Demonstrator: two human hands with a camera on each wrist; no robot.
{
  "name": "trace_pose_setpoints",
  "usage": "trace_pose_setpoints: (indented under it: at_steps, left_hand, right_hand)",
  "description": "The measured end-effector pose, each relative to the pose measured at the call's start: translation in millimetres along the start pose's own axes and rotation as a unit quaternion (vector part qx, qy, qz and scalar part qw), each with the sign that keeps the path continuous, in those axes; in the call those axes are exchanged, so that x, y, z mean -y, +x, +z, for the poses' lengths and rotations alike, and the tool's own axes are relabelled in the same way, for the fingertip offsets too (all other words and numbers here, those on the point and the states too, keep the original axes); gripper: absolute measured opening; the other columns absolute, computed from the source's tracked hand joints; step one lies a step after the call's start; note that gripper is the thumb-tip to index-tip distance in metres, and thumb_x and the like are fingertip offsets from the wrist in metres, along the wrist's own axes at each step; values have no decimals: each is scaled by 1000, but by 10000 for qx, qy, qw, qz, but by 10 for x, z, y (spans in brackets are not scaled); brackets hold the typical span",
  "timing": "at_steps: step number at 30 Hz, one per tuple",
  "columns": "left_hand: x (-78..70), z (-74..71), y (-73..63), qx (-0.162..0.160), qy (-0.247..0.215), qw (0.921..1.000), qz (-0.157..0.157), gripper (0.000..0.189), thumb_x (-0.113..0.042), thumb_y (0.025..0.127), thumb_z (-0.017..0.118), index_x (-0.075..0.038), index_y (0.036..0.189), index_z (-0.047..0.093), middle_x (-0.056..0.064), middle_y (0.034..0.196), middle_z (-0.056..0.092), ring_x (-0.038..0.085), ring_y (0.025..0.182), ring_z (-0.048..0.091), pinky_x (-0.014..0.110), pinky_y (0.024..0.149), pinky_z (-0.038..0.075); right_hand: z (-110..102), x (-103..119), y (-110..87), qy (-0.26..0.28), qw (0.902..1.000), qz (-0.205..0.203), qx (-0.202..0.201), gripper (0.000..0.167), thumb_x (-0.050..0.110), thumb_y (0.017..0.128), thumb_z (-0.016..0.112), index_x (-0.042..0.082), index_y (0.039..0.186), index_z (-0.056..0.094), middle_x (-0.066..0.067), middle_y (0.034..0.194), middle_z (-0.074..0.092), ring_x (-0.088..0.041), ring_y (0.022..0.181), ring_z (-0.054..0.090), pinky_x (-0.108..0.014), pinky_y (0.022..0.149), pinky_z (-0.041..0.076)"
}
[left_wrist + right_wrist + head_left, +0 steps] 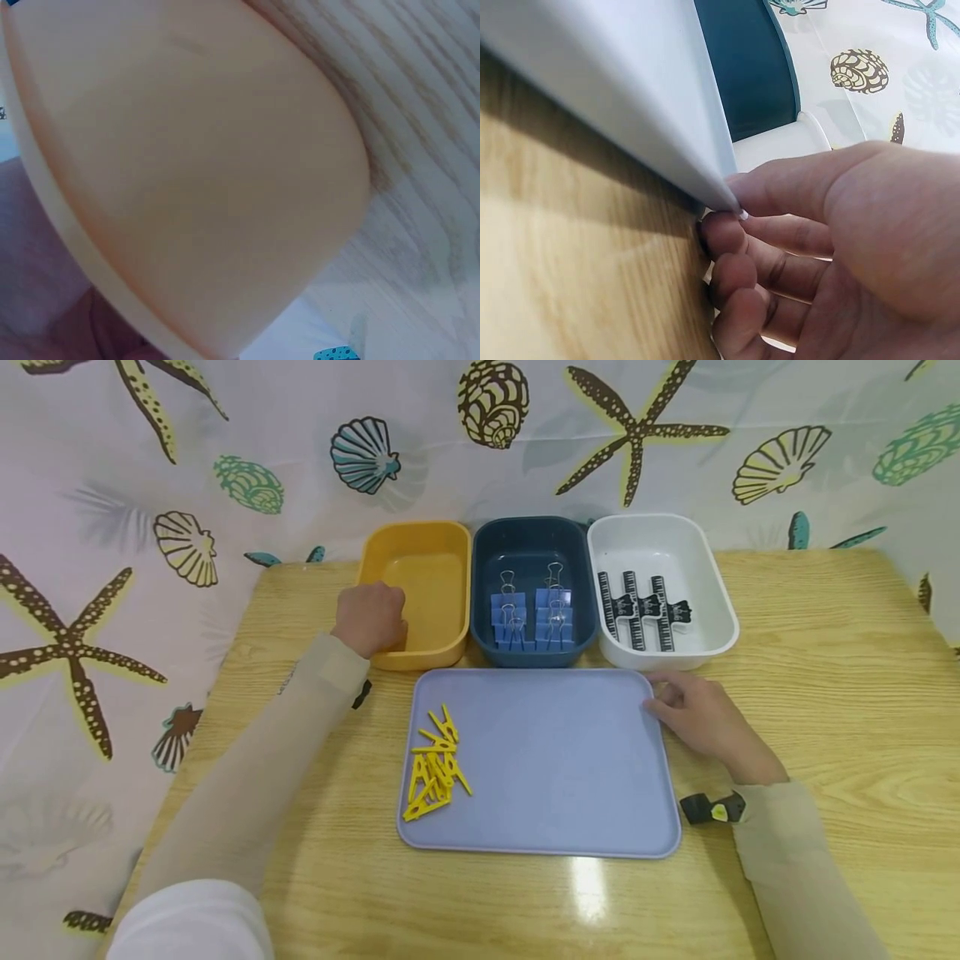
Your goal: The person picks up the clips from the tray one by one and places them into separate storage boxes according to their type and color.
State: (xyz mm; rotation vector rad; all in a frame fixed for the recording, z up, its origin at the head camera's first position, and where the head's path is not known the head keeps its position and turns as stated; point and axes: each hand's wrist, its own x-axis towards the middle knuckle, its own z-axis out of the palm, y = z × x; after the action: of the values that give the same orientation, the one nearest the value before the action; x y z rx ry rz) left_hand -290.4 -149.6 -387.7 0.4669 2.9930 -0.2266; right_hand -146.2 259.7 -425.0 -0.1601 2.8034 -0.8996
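Observation:
My left hand (371, 617) is curled over the left part of the yellow bin (423, 660), its fingertips reaching down inside. In the left wrist view the bin's wall hides most of that hand, so I cannot tell what its fingers hold. Thumb above and index finger below, my right hand (697, 714) pinches the top right corner of the lavender tray (555, 760). The right wrist view shows this grip on the tray's rim (705, 187) closely. Several yellow clothespins (437, 768) lie in a loose pile along the tray's left side.
Blue binder clips (553, 610) stand in two rows inside the dark blue bin (534, 658). Beside it, the white bin (720, 618) holds 3 black-and-white striped clips (634, 614). A curtain (450, 477) with shell prints hangs right behind the bins on the wooden table (847, 693).

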Motion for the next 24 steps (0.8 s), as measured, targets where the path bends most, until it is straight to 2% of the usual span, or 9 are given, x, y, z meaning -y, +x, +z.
trace_pose_setpoints:
  at_steps: [9,24]
  left_hand:
    - [6,-93,-85,-125,96,9998,73,24,-24,89,59,-7,72,56,4,62,43,22,55,44,34,46,36]
    - [-11,-204,-206,-79,253,9995,182,25,-27,90,60,-6,76,59,4,63,46,21,54,43,32,44,35]
  right_hand:
    - [1,-2,7,6,10000,11,36,39,17,92,62,2,127,56,-13,89,71,-16,74,60,-31,70,44]
    - [1,2,5,53,9999,-77,-44,35,15,91,62,2,123,59,-14,89,72,-17,76,63,-33,73,46]
